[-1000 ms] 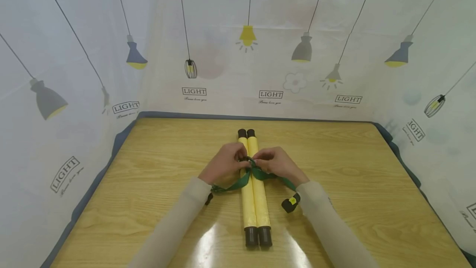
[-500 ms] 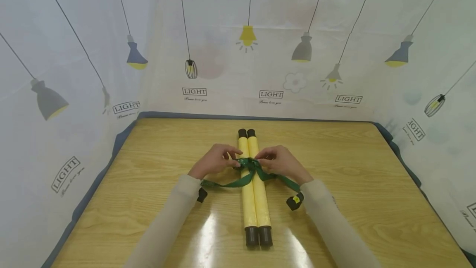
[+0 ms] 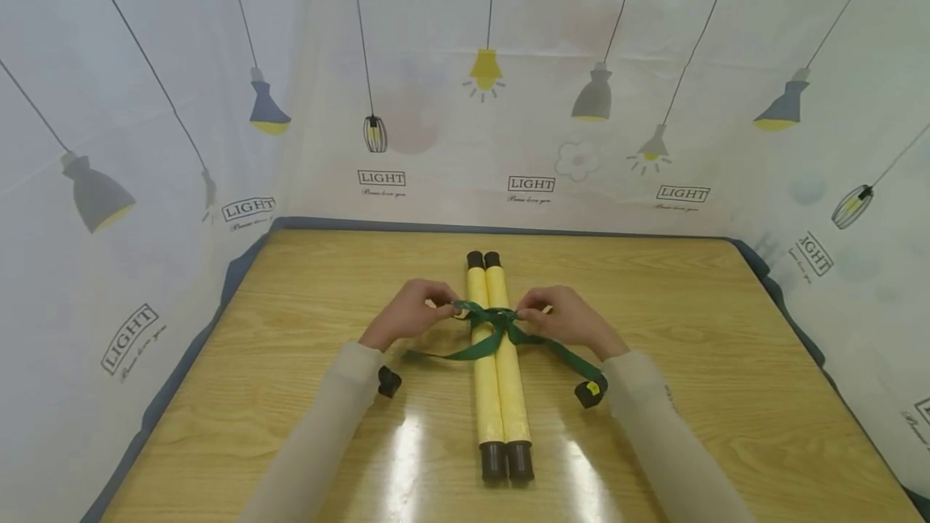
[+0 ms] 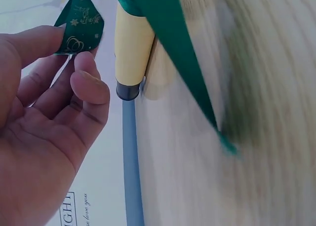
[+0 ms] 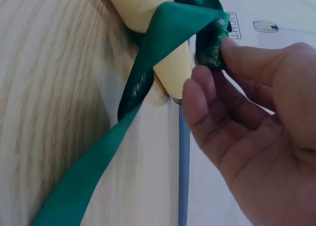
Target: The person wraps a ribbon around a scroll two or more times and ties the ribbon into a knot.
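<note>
Two yellow rods (image 3: 501, 390) with dark end caps (image 3: 506, 461) lie side by side on the table, pointing away from me. A green ribbon (image 3: 454, 356) goes round them, gathered at a bow-like knot (image 3: 496, 318) above their middle. My left hand (image 3: 410, 313) pinches one ribbon loop (image 4: 85, 23) between thumb and fingers, left of the rods. On the other side my right hand (image 3: 570, 319) pinches the opposite loop (image 5: 210, 48). Gold print shows on the ribbon in both wrist views. Its two loose tails hang out to either side, below the hands. The ribbon's underside is hidden.
The wood-grain table (image 3: 305, 297) ends in a blue-grey edge (image 3: 407, 225) at the back. Behind and beside it hangs a white cloth (image 3: 436, 14) printed with lamps. Small black devices (image 3: 388, 382) sit at both wrists.
Both hands have drawn apart from the middle, the left to the left and the right to the right. The ribbon loops have stretched out sideways and the knot has drawn in. The rods stay put.
</note>
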A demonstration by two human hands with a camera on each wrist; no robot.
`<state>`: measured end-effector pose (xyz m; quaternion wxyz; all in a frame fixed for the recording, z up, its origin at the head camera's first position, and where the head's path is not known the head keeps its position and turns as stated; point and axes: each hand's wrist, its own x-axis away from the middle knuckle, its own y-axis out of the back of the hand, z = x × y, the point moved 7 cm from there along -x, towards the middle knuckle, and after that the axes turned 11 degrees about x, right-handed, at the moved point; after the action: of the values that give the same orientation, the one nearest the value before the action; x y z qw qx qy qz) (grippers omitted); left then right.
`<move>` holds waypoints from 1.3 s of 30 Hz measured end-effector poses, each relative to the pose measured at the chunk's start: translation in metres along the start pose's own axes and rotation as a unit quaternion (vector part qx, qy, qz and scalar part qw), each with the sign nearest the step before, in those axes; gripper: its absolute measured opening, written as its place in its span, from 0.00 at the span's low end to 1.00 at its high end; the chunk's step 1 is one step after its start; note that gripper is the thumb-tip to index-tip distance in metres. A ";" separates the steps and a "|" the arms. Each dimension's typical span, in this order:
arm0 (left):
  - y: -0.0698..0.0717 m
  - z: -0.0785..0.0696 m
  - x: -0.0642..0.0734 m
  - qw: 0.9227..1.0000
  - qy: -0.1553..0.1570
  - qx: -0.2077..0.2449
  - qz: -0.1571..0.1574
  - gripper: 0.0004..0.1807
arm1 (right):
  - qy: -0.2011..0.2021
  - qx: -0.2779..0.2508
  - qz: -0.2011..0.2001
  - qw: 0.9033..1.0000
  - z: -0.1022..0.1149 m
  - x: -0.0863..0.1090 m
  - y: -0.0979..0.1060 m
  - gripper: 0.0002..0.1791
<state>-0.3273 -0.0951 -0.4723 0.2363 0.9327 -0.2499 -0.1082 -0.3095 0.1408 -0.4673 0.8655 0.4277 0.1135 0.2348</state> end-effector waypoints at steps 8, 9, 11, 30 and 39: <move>0.004 0.008 0.006 0.999 0.026 0.039 -0.009 0.03 | -0.019 0.013 -0.039 0.999 -0.015 0.006 0.010 0.07; 0.004 0.009 0.007 0.999 0.030 0.041 -0.010 0.03 | -0.024 0.005 -0.039 0.999 -0.017 0.008 0.011 0.07; 0.005 0.012 0.008 0.998 0.036 0.042 -0.008 0.04 | -0.030 -0.016 -0.034 0.999 -0.021 0.011 0.014 0.08; 0.008 0.032 0.017 0.993 0.084 0.083 0.010 0.05 | -0.030 -0.019 -0.027 0.999 -0.065 0.033 0.015 0.09; 0.006 0.041 0.025 0.991 0.098 0.089 0.001 0.05 | -0.031 -0.016 -0.030 0.999 -0.078 0.040 0.013 0.07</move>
<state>-0.3214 -0.1286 -0.5074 0.1762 0.9557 -0.2355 0.0064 -0.3099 0.2209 -0.5044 0.8817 0.4175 0.0960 0.1976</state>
